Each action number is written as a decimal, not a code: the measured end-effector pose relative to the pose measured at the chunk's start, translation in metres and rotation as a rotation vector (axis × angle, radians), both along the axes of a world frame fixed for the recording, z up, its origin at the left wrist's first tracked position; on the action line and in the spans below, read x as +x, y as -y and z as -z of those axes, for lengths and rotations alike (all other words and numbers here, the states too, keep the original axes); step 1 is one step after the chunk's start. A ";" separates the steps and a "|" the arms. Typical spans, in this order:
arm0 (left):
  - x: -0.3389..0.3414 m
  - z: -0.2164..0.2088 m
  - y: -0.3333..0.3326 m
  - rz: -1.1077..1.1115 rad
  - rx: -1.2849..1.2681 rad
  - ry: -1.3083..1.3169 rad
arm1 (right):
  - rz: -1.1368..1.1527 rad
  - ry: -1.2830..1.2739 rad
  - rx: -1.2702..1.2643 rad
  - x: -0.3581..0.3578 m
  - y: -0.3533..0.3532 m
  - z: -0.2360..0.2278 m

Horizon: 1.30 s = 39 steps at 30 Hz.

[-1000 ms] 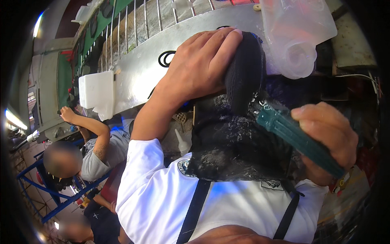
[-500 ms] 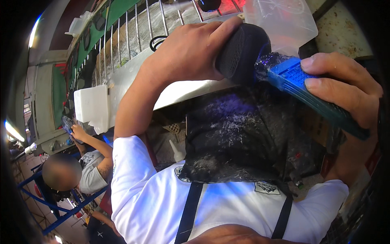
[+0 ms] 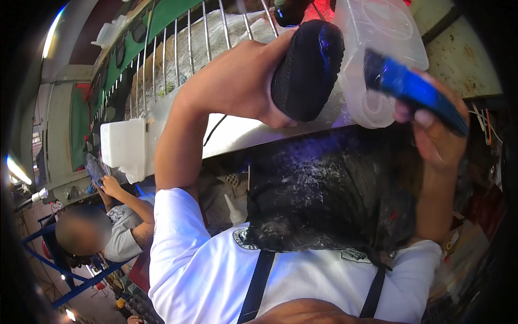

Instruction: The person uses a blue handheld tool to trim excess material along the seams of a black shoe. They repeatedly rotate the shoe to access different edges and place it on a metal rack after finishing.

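My left hand (image 3: 237,81) is closed around a black shoe (image 3: 310,75) with a textured edge, held over the metal ledge of the bench. A shiny wet-looking streak catches violet light near the shoe's upper end. In my right hand (image 3: 437,121) is a blue brush (image 3: 407,83), its dark bristles pointing up and left. The brush is blurred by motion and stands apart from the shoe, in front of a translucent plastic container (image 3: 372,105).
A metal rack of bars (image 3: 191,46) runs behind the ledge (image 3: 237,132). At its left end hangs a white plastic box (image 3: 123,143). A pointed white bottle (image 3: 234,209) is below the ledge. To the left, a co-worker (image 3: 121,232) handles a grey item (image 3: 94,168).
The brush has come off the shoe and moved up and right, its bristles turned upward. My left hand has shifted slightly left and tilted the shoe, showing more of its dark face.
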<state>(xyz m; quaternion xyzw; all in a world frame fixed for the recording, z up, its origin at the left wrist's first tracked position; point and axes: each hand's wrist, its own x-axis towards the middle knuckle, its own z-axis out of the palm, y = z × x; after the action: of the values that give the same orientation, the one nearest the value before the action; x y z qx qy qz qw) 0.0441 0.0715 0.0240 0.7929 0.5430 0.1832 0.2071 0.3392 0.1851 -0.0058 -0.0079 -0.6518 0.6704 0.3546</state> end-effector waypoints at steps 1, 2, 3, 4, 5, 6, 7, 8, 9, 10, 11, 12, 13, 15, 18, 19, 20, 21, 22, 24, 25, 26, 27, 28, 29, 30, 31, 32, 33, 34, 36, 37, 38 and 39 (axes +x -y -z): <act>-0.003 0.003 0.000 -0.001 0.006 0.005 | 0.021 -0.122 -0.252 -0.010 0.007 0.013; -0.006 0.005 -0.001 -0.001 0.013 0.010 | 0.002 -0.197 -0.248 -0.027 0.008 0.021; -0.009 0.008 0.000 -0.007 0.011 0.012 | 0.032 -0.238 -0.230 -0.041 0.011 0.030; -0.010 0.009 0.000 0.003 0.019 0.029 | 0.066 -0.279 -0.212 -0.054 0.016 0.038; -0.011 0.010 -0.002 0.016 0.028 0.047 | 0.086 -0.283 -0.092 -0.056 0.016 0.042; -0.014 0.011 -0.004 0.026 0.045 0.068 | 0.106 -0.289 0.030 -0.060 0.016 0.044; -0.016 0.012 -0.005 0.066 0.030 0.081 | 0.134 -0.304 0.146 -0.062 0.017 0.046; -0.019 0.013 -0.008 0.109 0.016 0.095 | 0.119 -0.208 0.308 -0.049 0.010 0.043; -0.019 0.013 -0.010 0.152 -0.001 0.103 | 0.068 -0.122 0.347 -0.041 0.009 0.038; -0.022 0.016 -0.009 0.115 -0.054 0.225 | 0.011 -0.034 0.395 -0.035 0.007 0.031; -0.025 0.018 -0.009 0.127 -0.062 0.208 | -0.012 0.056 0.462 -0.032 0.003 0.024; -0.029 0.019 -0.008 0.137 -0.071 0.185 | -0.033 0.140 0.527 -0.027 -0.004 0.019; -0.031 0.021 -0.011 0.164 -0.081 0.176 | -0.028 0.211 0.595 -0.021 -0.012 0.009; -0.036 0.019 -0.017 0.235 -0.096 0.071 | -0.003 0.278 0.761 -0.014 -0.027 -0.010; -0.035 0.014 -0.016 0.189 -0.177 0.011 | 0.032 0.316 0.948 -0.015 -0.047 -0.026; -0.035 0.010 -0.014 0.142 -0.209 0.005 | 0.028 0.315 0.972 -0.017 -0.050 -0.029; -0.033 0.004 -0.014 0.129 -0.239 0.026 | 0.020 0.315 0.990 -0.019 -0.052 -0.030; -0.029 0.001 -0.018 0.126 -0.261 0.058 | 0.015 0.329 1.005 -0.019 -0.051 -0.030; -0.027 -0.002 -0.020 0.123 -0.284 0.089 | 0.012 0.345 1.010 -0.018 -0.051 -0.028; -0.026 -0.004 -0.023 0.183 -0.262 0.101 | 0.007 0.364 1.016 -0.018 -0.049 -0.029; -0.025 -0.005 -0.023 0.210 -0.251 0.105 | 0.004 0.370 1.022 -0.018 -0.047 -0.029; -0.026 -0.005 -0.023 0.224 -0.243 0.095 | 0.001 0.371 1.018 -0.019 -0.046 -0.028; -0.027 -0.005 -0.023 0.236 -0.232 0.085 | -0.003 0.378 1.017 -0.019 -0.045 -0.028; -0.029 -0.002 -0.024 0.226 -0.257 0.106 | -0.010 0.383 1.016 -0.019 -0.043 -0.027; -0.031 0.000 -0.025 0.217 -0.283 0.126 | -0.013 0.384 1.010 -0.020 -0.042 -0.026; -0.034 0.007 -0.028 0.186 -0.344 0.177 | -0.013 0.391 1.008 -0.019 -0.042 -0.027; -0.036 0.011 -0.030 0.156 -0.405 0.229 | -0.015 0.394 1.003 -0.019 -0.041 -0.027; -0.038 0.012 -0.031 0.163 -0.394 0.256 | -0.008 0.396 0.998 -0.020 -0.037 -0.027; -0.039 0.014 -0.032 0.171 -0.383 0.283 | 0.006 0.390 0.998 -0.022 -0.033 -0.027; -0.040 0.015 -0.033 0.179 -0.373 0.310 | 0.020 0.384 0.999 -0.023 -0.029 -0.028; -0.040 0.016 -0.033 0.181 -0.329 0.313 | 0.045 0.337 0.979 -0.027 -0.023 -0.020; -0.039 0.015 -0.034 0.183 -0.308 0.315 | 0.040 0.335 0.972 -0.029 -0.022 -0.018; -0.037 0.011 -0.035 0.157 -0.345 0.285 | 0.033 0.334 0.965 -0.030 -0.022 -0.017; -0.033 0.003 -0.036 0.130 -0.382 0.252 | 0.029 0.331 0.958 -0.030 -0.020 -0.016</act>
<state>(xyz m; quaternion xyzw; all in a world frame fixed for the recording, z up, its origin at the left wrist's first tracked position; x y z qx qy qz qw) 0.0107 0.1075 0.0209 0.7435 0.4854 0.1606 0.4309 0.3088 0.2054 0.0097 0.0404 -0.9334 0.2807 0.2197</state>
